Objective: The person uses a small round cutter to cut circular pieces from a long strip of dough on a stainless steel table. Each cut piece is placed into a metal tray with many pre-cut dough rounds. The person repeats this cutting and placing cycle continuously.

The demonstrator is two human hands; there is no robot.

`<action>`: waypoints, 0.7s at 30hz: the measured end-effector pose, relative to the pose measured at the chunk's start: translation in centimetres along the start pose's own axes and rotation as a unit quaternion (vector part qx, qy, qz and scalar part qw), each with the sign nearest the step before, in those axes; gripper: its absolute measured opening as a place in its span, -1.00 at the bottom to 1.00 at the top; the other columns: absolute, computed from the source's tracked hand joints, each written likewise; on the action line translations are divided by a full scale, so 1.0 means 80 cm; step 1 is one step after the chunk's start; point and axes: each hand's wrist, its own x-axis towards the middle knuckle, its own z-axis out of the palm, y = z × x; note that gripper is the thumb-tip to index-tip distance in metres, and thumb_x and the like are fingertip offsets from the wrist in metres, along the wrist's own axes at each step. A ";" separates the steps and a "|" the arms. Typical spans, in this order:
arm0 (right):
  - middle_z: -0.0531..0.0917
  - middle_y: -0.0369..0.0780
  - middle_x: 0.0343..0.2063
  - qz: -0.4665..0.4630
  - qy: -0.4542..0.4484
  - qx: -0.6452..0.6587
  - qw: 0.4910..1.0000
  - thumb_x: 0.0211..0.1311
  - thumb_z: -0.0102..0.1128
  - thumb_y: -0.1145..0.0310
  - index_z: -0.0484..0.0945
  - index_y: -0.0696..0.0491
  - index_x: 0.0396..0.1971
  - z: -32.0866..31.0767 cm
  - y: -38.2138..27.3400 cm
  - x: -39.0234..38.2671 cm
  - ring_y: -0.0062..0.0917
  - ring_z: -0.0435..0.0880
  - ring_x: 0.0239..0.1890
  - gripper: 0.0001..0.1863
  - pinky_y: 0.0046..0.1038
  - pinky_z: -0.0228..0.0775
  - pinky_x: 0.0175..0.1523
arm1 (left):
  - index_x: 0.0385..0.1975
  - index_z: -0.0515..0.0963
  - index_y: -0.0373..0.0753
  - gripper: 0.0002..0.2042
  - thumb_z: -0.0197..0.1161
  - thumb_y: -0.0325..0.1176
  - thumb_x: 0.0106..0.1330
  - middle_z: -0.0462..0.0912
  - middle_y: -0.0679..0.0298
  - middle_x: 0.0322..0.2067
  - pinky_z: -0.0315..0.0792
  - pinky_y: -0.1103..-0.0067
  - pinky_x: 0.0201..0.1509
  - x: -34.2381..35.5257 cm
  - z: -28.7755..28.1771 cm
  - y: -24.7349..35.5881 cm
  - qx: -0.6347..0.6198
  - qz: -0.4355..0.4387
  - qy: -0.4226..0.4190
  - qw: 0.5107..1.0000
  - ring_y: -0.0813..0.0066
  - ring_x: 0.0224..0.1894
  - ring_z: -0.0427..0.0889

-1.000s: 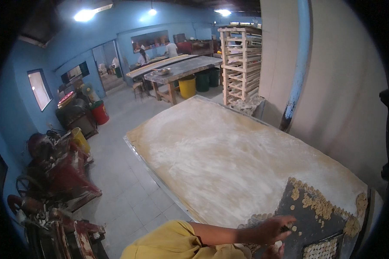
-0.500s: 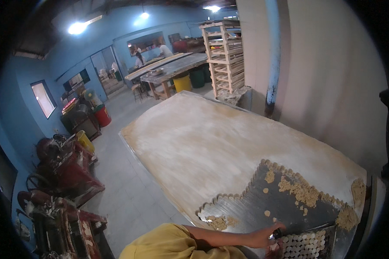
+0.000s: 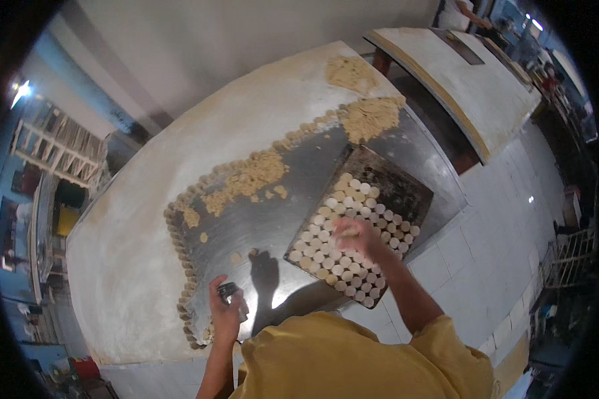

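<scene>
My left hand (image 3: 227, 311) is closed around a small dark metal tool (image 3: 227, 291), which looks like a round cutter, above the bare metal tabletop. My right hand (image 3: 357, 238) is over a dark baking tray (image 3: 393, 178), its fingers bent together and slightly blurred. Whatever they pinch is too small to make out. Rows of pale dough rounds (image 3: 353, 282) cover the near part of that tray; its far corner shows bare metal. A flour-dusted dough sheet (image 3: 126, 259) with a scalloped cut edge lies left of and beyond both hands.
Crumbly dough scraps (image 3: 249, 174) lie along the cut edge, and a larger scrap heap (image 3: 371, 118) sits past the tray. A second table (image 3: 456, 86) stands to the right, with a person beside it. Slatted wooden racks (image 3: 60, 146) stand at the far left by the wall.
The view has swung to the right and down. My left hand, earlier beside the tray with the tool, is now away from it to the left. My right hand now shows over the dough rounds.
</scene>
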 end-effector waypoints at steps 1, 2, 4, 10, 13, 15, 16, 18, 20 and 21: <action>0.76 -0.22 -0.06 -0.027 0.039 -0.055 0.997 0.20 0.48 0.39 0.58 0.14 0.26 -0.034 -0.012 0.011 -0.47 0.78 -0.05 -0.41 -0.33 0.66 0.08 | 0.34 0.34 -0.20 -0.49 0.27 -0.63 0.42 0.58 0.26 -0.23 0.57 0.54 -0.32 -0.004 -0.001 0.003 -0.005 0.012 -0.012 1.000 0.54 -0.37 0.59; 0.77 -0.23 -0.09 -0.005 0.099 -0.047 0.994 0.18 0.49 0.38 0.61 0.14 0.23 -0.070 -0.021 0.022 -0.47 0.79 -0.07 -0.42 -0.33 0.67 0.05 | 0.34 0.35 -0.20 -0.49 0.29 -0.59 0.42 0.59 0.26 -0.21 0.57 0.54 -0.17 -0.001 0.000 0.002 0.088 -0.011 0.022 0.996 0.54 -0.26 0.60; 0.78 -0.19 -0.16 -0.043 0.193 -0.160 0.967 0.17 0.47 0.38 0.61 0.15 0.23 -0.134 -0.026 0.041 -0.44 0.81 -0.07 -0.42 -0.31 0.66 0.07 | 0.34 0.35 -0.20 -0.49 0.30 -0.57 0.42 0.59 0.25 -0.18 0.55 0.52 -0.09 0.003 0.003 0.000 0.080 0.012 -0.007 0.997 0.53 -0.20 0.60; 0.75 -0.15 -0.30 -0.018 0.211 -0.450 0.868 0.19 0.42 0.38 0.67 0.16 0.12 -0.199 -0.001 0.060 -0.38 0.77 -0.18 -0.53 -0.32 0.59 -0.02 | 0.34 0.34 -0.20 -0.50 0.27 -0.60 0.44 0.60 0.24 -0.16 0.57 0.54 -0.16 0.004 0.007 -0.006 0.067 0.002 -0.014 0.998 0.53 -0.24 0.61; 0.73 -0.17 -0.33 0.008 0.155 -0.458 0.875 0.18 0.39 0.39 0.70 0.14 0.08 -0.211 0.004 0.066 -0.38 0.72 -0.24 -0.57 -0.30 0.56 -0.06 | 0.34 0.33 -0.20 -0.51 0.25 -0.61 0.45 0.59 0.22 -0.17 0.57 0.56 -0.29 -0.001 0.009 -0.008 0.070 0.016 -0.024 0.997 0.55 -0.30 0.61; 0.73 -0.16 -0.33 0.036 0.174 -0.461 0.870 0.19 0.35 0.40 0.71 0.13 0.06 -0.224 0.005 0.068 -0.37 0.70 -0.25 -0.60 -0.28 0.56 -0.05 | 0.35 0.32 -0.20 -0.50 0.25 -0.61 0.45 0.59 0.21 -0.16 0.57 0.55 -0.35 -0.004 0.013 -0.009 0.045 -0.015 -0.034 0.998 0.55 -0.33 0.61; 0.74 -0.15 -0.32 0.057 0.195 -0.465 0.861 0.20 0.33 0.40 0.72 0.13 0.05 -0.231 0.006 0.068 -0.36 0.71 -0.24 -0.61 -0.28 0.57 -0.03 | 0.35 0.32 -0.20 -0.50 0.25 -0.61 0.45 0.59 0.21 -0.16 0.57 0.55 -0.36 -0.006 0.015 -0.009 0.048 -0.018 -0.033 0.998 0.54 -0.35 0.61; 0.76 -0.12 -0.29 0.061 0.197 -0.505 0.838 0.21 0.29 0.41 0.74 0.14 0.03 -0.241 0.009 0.065 -0.33 0.73 -0.22 -0.62 -0.26 0.58 0.02 | 0.35 0.32 -0.20 -0.50 0.25 -0.61 0.46 0.60 0.21 -0.18 0.57 0.54 -0.37 -0.007 0.018 -0.011 0.058 -0.016 -0.031 0.998 0.53 -0.38 0.61; 0.77 -0.08 -0.25 0.028 0.158 -0.563 0.811 0.21 0.26 0.42 0.75 0.13 0.03 -0.245 0.009 0.058 -0.29 0.75 -0.18 -0.62 -0.24 0.60 0.07 | 0.35 0.32 -0.19 -0.50 0.24 -0.61 0.46 0.60 0.22 -0.19 0.57 0.53 -0.38 -0.008 0.019 -0.013 0.047 0.004 -0.022 0.999 0.52 -0.42 0.60; 0.78 -0.06 -0.23 0.028 0.152 -0.514 0.844 0.22 0.25 0.43 0.76 0.13 0.03 -0.245 0.008 0.055 -0.27 0.76 -0.15 -0.62 -0.23 0.60 0.10 | 0.35 0.32 -0.18 -0.50 0.24 -0.61 0.46 0.60 0.22 -0.20 0.57 0.52 -0.38 -0.009 0.018 -0.014 0.042 0.013 -0.017 0.999 0.52 -0.44 0.60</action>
